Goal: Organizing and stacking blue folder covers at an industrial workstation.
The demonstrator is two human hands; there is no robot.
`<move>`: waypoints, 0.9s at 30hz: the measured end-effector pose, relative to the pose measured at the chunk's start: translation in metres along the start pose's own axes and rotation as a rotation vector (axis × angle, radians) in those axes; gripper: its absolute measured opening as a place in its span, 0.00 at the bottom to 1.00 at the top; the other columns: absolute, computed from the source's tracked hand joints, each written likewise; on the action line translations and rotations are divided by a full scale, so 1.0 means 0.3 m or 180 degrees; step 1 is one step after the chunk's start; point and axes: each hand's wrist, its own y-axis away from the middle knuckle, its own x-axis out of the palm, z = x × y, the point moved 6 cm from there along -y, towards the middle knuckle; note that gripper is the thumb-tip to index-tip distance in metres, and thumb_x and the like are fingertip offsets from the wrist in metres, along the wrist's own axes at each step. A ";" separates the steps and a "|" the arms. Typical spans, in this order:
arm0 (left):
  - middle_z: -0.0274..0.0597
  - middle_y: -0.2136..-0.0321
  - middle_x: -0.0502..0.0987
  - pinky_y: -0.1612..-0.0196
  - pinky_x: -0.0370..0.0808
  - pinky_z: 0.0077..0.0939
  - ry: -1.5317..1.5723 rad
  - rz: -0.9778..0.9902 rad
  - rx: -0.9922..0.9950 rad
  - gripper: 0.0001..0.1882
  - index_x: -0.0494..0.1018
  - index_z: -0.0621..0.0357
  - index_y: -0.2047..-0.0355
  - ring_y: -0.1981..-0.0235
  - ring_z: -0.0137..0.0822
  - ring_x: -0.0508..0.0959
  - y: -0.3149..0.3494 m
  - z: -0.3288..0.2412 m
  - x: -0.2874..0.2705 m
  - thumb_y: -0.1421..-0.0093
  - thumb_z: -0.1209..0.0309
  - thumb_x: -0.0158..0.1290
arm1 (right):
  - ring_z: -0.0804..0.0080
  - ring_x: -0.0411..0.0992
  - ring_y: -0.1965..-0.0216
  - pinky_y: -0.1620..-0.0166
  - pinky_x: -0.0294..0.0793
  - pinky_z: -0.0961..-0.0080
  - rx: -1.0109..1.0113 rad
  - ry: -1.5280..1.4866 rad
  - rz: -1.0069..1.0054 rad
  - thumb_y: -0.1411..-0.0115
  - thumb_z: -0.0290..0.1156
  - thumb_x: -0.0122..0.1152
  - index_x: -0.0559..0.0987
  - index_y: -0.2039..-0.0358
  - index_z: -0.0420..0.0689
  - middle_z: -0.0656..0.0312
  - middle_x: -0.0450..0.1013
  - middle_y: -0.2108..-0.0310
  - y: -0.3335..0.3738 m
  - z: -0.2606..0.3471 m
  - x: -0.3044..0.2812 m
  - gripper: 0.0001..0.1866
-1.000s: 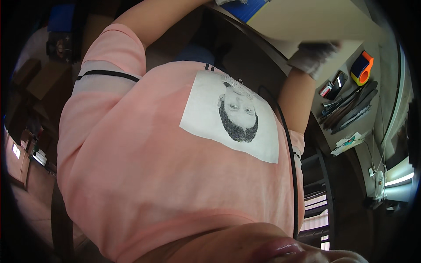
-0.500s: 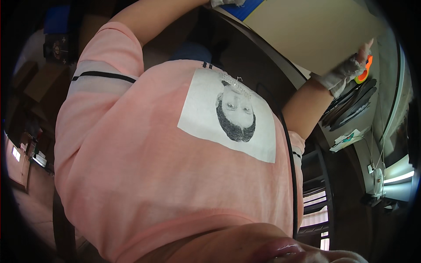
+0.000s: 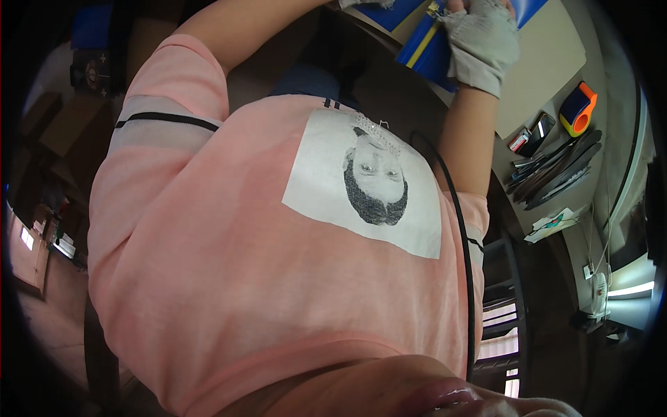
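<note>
My right hand [image 3: 483, 45], in a pale fingerless glove, is at the top right with its fingers closed on a glossy blue sheet [image 3: 429, 52] with a yellow stripe. Its fingertips are partly cut off by the upper edge, and blue material shows on both sides of the hand. Under it lies a large beige board [image 3: 545, 62]. Of my left hand [image 3: 368, 3] only the glove's frayed cuff shows at the top edge, next to more blue material with a yellow edge; its fingers are out of view.
Right of the board are an orange and blue tape dispenser [image 3: 580, 111], a dark phone [image 3: 540, 132], a small red and white item [image 3: 519, 141] and several dark flat pieces [image 3: 556, 170]. A white fan [image 3: 599, 295] stands farther right. A black cable [image 3: 462, 222] hangs by my right side.
My right hand has moved left from the board's right side and now holds the blue sheet over it. The board has shifted, and the phone and small item now show. My left arm is nearly still.
</note>
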 end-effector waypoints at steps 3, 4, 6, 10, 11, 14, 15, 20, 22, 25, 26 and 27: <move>0.50 0.40 0.75 0.44 0.73 0.39 0.0000 0.0130 -0.0027 0.35 0.75 0.53 0.43 0.43 0.47 0.76 -0.010 0.005 0.000 0.54 0.61 0.65 | 0.41 0.67 0.37 0.35 0.66 0.53 -0.0493 -0.0022 0.0180 0.45 0.45 0.71 0.76 0.39 0.40 0.38 0.68 0.36 0.008 -0.087 -0.006 0.36; 0.51 0.40 0.74 0.44 0.73 0.39 0.0016 0.0164 -0.0033 0.34 0.75 0.54 0.44 0.43 0.48 0.76 -0.012 0.003 -0.001 0.54 0.61 0.65 | 0.41 0.66 0.35 0.34 0.64 0.51 -0.0434 0.0271 0.0242 0.46 0.47 0.71 0.74 0.37 0.41 0.39 0.67 0.35 0.014 -0.101 -0.009 0.39; 0.51 0.39 0.74 0.44 0.73 0.39 0.0032 0.0203 -0.0029 0.33 0.75 0.54 0.44 0.43 0.48 0.77 -0.016 0.006 0.014 0.53 0.61 0.64 | 0.41 0.64 0.34 0.33 0.63 0.49 -0.0364 0.0565 0.0305 0.47 0.49 0.71 0.73 0.36 0.42 0.39 0.66 0.34 0.020 -0.106 -0.003 0.41; 0.51 0.39 0.74 0.44 0.74 0.40 -0.0115 -0.0140 0.0018 0.34 0.74 0.54 0.42 0.41 0.49 0.76 -0.016 0.003 0.022 0.51 0.61 0.62 | 0.41 0.60 0.30 0.32 0.61 0.48 0.0209 0.0819 0.0281 0.47 0.54 0.71 0.72 0.34 0.46 0.40 0.63 0.31 0.007 -0.072 0.039 0.43; 0.52 0.38 0.74 0.44 0.74 0.40 -0.0020 -0.0236 -0.0002 0.34 0.74 0.54 0.41 0.40 0.50 0.76 -0.017 0.001 0.012 0.50 0.61 0.62 | 0.41 0.60 0.30 0.32 0.61 0.48 0.0224 0.0813 0.0278 0.47 0.54 0.71 0.72 0.34 0.46 0.40 0.63 0.31 -0.001 -0.069 0.044 0.43; 0.51 0.37 0.73 0.43 0.74 0.40 -0.0152 -0.0134 0.0012 0.36 0.72 0.55 0.38 0.40 0.50 0.76 -0.019 0.005 0.023 0.50 0.61 0.61 | 0.41 0.61 0.31 0.32 0.63 0.52 0.0115 0.0635 0.0226 0.47 0.55 0.70 0.76 0.37 0.46 0.40 0.65 0.33 -0.007 -0.049 0.055 0.41; 0.51 0.37 0.73 0.43 0.74 0.40 -0.0150 -0.0134 0.0026 0.36 0.72 0.55 0.38 0.40 0.50 0.76 -0.026 0.002 0.010 0.50 0.61 0.61 | 0.41 0.61 0.31 0.32 0.63 0.52 0.0128 0.0639 0.0223 0.47 0.55 0.70 0.76 0.37 0.46 0.40 0.65 0.33 -0.007 -0.050 0.055 0.41; 0.51 0.34 0.69 0.42 0.73 0.39 -0.0310 0.0519 0.0013 0.39 0.69 0.54 0.35 0.39 0.48 0.75 -0.036 -0.009 0.008 0.50 0.60 0.62 | 0.40 0.62 0.32 0.33 0.64 0.51 0.0193 0.0693 0.0192 0.47 0.55 0.70 0.77 0.38 0.45 0.39 0.66 0.34 -0.005 -0.050 0.054 0.40; 0.51 0.34 0.69 0.42 0.73 0.39 -0.0284 0.0370 0.0014 0.39 0.70 0.53 0.36 0.39 0.49 0.75 -0.031 -0.023 -0.012 0.50 0.60 0.62 | 0.40 0.62 0.32 0.33 0.64 0.51 0.0125 0.0736 0.0181 0.46 0.56 0.70 0.77 0.38 0.45 0.39 0.66 0.34 -0.002 -0.059 0.065 0.40; 0.51 0.34 0.69 0.43 0.73 0.39 -0.0329 0.0135 -0.0001 0.36 0.72 0.50 0.37 0.39 0.49 0.75 -0.022 -0.018 0.008 0.47 0.58 0.61 | 0.41 0.62 0.32 0.33 0.64 0.51 0.0110 0.0725 0.0245 0.46 0.56 0.69 0.77 0.38 0.45 0.39 0.65 0.33 -0.007 -0.045 0.067 0.40; 0.51 0.34 0.69 0.43 0.73 0.40 -0.0389 0.0041 -0.0001 0.34 0.73 0.49 0.37 0.39 0.49 0.75 -0.021 -0.010 0.018 0.45 0.56 0.60 | 0.41 0.62 0.32 0.33 0.64 0.51 0.0174 0.0686 0.0321 0.46 0.56 0.69 0.77 0.38 0.45 0.39 0.65 0.33 -0.011 -0.040 0.069 0.39; 0.51 0.34 0.69 0.43 0.73 0.40 -0.0388 0.0042 0.0005 0.34 0.73 0.49 0.37 0.39 0.49 0.75 -0.026 -0.009 0.024 0.45 0.56 0.60 | 0.41 0.62 0.32 0.33 0.64 0.51 0.0181 0.0687 0.0321 0.46 0.56 0.69 0.77 0.38 0.45 0.39 0.65 0.33 -0.011 -0.040 0.069 0.39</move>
